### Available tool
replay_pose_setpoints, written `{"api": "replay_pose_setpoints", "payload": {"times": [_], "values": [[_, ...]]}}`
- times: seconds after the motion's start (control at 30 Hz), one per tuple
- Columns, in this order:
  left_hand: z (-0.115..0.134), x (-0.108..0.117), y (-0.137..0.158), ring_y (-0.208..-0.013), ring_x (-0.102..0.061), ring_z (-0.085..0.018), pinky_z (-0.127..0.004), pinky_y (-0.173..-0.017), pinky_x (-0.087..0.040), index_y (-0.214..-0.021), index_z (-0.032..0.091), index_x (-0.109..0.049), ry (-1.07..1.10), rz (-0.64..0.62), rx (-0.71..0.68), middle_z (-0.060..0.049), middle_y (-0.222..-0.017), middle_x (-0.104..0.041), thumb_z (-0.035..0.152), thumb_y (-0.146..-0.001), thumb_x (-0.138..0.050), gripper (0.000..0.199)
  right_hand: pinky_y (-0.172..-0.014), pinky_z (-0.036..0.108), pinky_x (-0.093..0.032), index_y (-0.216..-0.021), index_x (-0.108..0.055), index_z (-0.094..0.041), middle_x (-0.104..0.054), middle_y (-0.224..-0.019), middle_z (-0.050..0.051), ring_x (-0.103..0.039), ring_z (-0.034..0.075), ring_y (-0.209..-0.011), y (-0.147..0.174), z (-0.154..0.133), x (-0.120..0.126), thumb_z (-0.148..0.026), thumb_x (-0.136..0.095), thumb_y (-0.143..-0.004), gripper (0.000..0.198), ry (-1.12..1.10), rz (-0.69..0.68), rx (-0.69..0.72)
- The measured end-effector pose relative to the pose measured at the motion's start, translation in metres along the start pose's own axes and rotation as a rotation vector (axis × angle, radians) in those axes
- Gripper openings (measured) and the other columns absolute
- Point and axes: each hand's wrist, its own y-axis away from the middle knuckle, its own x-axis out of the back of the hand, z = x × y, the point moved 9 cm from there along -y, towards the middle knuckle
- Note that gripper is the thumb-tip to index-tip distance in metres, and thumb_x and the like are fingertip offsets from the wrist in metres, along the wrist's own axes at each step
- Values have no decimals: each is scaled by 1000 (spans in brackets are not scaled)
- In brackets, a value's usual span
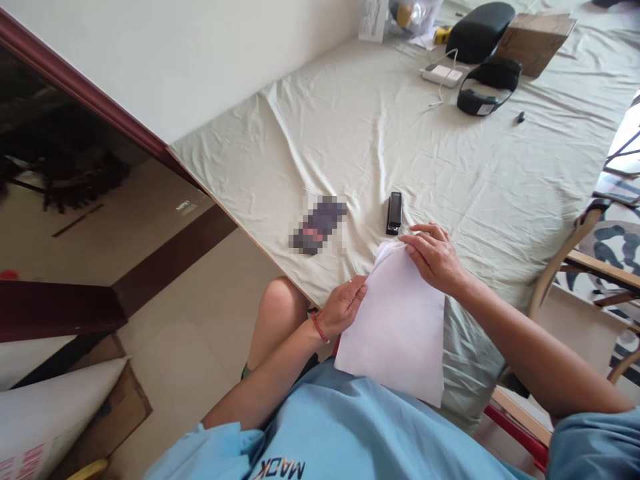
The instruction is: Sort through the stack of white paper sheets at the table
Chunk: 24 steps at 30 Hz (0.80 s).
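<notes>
A small stack of white paper (395,327) lies across the near edge of the counter (325,127), its lower end hanging out over the person's lap, just in front of a blue shirt (350,427). The left hand (344,305), with a red bracelet (320,329) at its wrist, grips the stack's left edge, thumb on top. The right hand (433,257) has its fingers bent over the upper right corner, touching the paper; whether it pinches the sheets or only rests there, I cannot tell. Just beyond the top edge stands a black stapler (395,213), apart from both hands. To its left lies a dark, pixelated item (319,225), too blurred to identify. A pale, wrinkled cloth (465,173) covers the counter. Toward the far end sit a black headset-like device (487,87), a white box with a cable (443,75), a rounded black case (480,32) and a brown cardboard box (535,43).
</notes>
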Motion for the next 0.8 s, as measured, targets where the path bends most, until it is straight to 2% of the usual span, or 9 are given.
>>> {"api": "replay_pose_setpoints", "payload": {"times": [0.1,0.17,0.23,0.3,0.4,0.47,0.57,0.7,0.8], "values": [[0,-1,3,-74,-52,-19,-33,-72,-46,-98,22,-48,97,20,89,-2,-84,-56,64,-110,-33,46,-102,53,-47,-110,-68,-25,-76,-104,10,-64,29,-112,0,-5,0,-31,-43,-108,25,-53,-16,13],[-1,-3,2,-86,-60,-20,-34,-80,-50,-112,20,-50,200,24,155,-6,-99,-64,67,-106,-45,48,-93,50,-49,-104,-67,-24,-75,-99,10,-65,28,-102,-1,-7,4,-32,-42,-108,27,-70,-2,11],[-3,-8,1,-101,-64,-24,-36,-88,-53,-128,18,-47,319,14,229,-11,-118,-66,70,-97,-62,62,-88,48,-51,-102,-67,-24,-74,-94,10,-64,27,-95,-1,-10,7,-33,-41,-108,28,-85,-2,21],[-8,-14,1,-108,-65,-26,-37,-91,-54,-136,17,-44,436,6,304,-14,-127,-66,70,-91,-70,74,-85,45,-54,-102,-67,-24,-73,-93,10,-65,26,-93,-2,-13,9,-34,-41,-108,28,-112,-15,39],[-14,-22,1,-105,-65,-27,-37,-89,-54,-132,14,-53,494,-20,359,-14,-122,-68,74,-93,-64,72,-88,46,-54,-112,-67,-25,-76,-99,10,-66,26,-98,-1,-19,9,-33,-40,-109,29,-119,-43,69],[-15,-28,2,-92,-63,-25,-35,-78,-53,-115,12,-62,454,-86,375,-14,-107,-70,80,-93,-58,72,-93,48,-51,-120,-66,-25,-77,-104,10,-66,28,-105,0,-20,9,-32,-40,-109,29,-85,-52,84],[-13,-36,3,-79,-58,-23,-33,-66,-49,-97,12,-65,419,-159,377,-12,-92,-68,85,-91,-55,74,-94,49,-50,-124,-65,-24,-78,-106,10,-66,28,-108,2,-19,10,-29,-41,-109,29,-48,-20,101],[-3,-39,-3,-79,-59,-22,-32,-67,-49,-104,11,-67,488,-167,343,-12,-95,-70,82,-89,-62,72,-93,48,-50,-131,-61,-25,-79,-107,10,-68,28,-106,3,-16,17,-23,-42,-108,30,-27,45,92],[2,-43,-7,-89,-64,-25,-33,-76,-53,-115,12,-66,617,-155,385,-12,-101,-72,73,-83,-77,70,-91,47,-50,-130,-61,-25,-79,-102,9,-69,27,-103,3,-21,19,-19,-43,-106,30,-4,41,136]]}}
